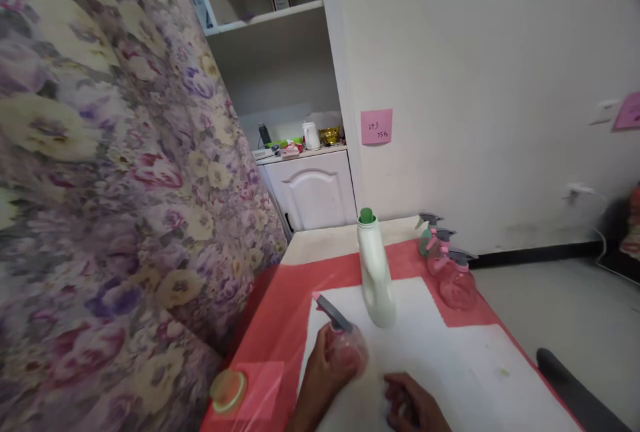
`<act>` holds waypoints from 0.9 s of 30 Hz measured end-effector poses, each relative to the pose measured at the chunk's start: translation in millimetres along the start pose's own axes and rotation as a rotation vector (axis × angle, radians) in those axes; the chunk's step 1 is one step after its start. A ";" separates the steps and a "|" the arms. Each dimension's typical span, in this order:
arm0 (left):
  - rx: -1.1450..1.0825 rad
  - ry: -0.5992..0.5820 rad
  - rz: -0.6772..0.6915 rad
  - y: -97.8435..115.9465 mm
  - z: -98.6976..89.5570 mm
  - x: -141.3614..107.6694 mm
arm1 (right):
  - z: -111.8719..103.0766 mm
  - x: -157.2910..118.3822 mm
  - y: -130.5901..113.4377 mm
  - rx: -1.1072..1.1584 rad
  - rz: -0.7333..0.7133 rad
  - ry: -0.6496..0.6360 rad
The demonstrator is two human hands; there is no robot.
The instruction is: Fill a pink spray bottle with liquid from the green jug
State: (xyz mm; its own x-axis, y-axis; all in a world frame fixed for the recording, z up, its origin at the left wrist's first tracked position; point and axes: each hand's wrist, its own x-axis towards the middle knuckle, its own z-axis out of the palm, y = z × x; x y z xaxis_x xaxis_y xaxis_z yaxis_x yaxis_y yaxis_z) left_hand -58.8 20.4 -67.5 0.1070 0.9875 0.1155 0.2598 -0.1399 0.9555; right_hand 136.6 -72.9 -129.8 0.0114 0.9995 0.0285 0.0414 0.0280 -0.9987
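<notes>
My left hand (325, 375) is wrapped round a clear pink spray bottle (353, 352) with a grey trigger head and a pink nozzle, which points up and left. To its right, low in the view, my right hand (415, 405) is closed with curled fingers above the white sheet; whatever it may hold is hidden. Beyond both hands a tall pale-green jug with a handle (377, 279) stands upright, something green showing at its open neck. A round yellow-rimmed lid or tape roll (229, 391) lies at the left on the red cloth.
Several spray bottles (457, 285) line the table's right edge. A white sheet (430, 352) lies over the red cloth (265, 315). A flowered curtain (125, 185) hangs along the left. Behind the table are a cabinet (315, 192) and a wall with a pink note (377, 127).
</notes>
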 end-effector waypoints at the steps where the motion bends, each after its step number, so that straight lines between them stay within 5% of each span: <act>1: -0.005 -0.039 -0.002 1.2 7.4 -13.4 | 0.3 0.6 0.0 0.014 -0.029 0.028; 5: -0.048 -0.173 -0.036 3.9 21.0 -39.6 | -4.2 -2.5 -5.6 0.008 -0.080 0.066; 15: -0.245 -0.466 -0.024 5.3 8.0 -31.6 | 13.0 26.9 -10.7 -0.009 -0.289 0.056; 21: -0.095 -0.315 -0.004 8.4 -6.4 -43.0 | 26.9 31.2 -1.8 0.012 -0.315 0.067; 27: -0.081 -0.119 0.042 47.9 9.5 -48.4 | 25.7 24.1 -9.0 -0.015 -0.368 0.095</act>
State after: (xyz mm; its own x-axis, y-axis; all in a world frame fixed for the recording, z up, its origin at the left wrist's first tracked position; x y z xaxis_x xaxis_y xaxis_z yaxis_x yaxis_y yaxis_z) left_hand -42.4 -34.8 -29.9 0.2308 0.9646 0.1278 0.1748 -0.1703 0.9698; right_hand 110.8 -48.8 -121.3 0.0853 0.9172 0.3892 0.0744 0.3837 -0.9204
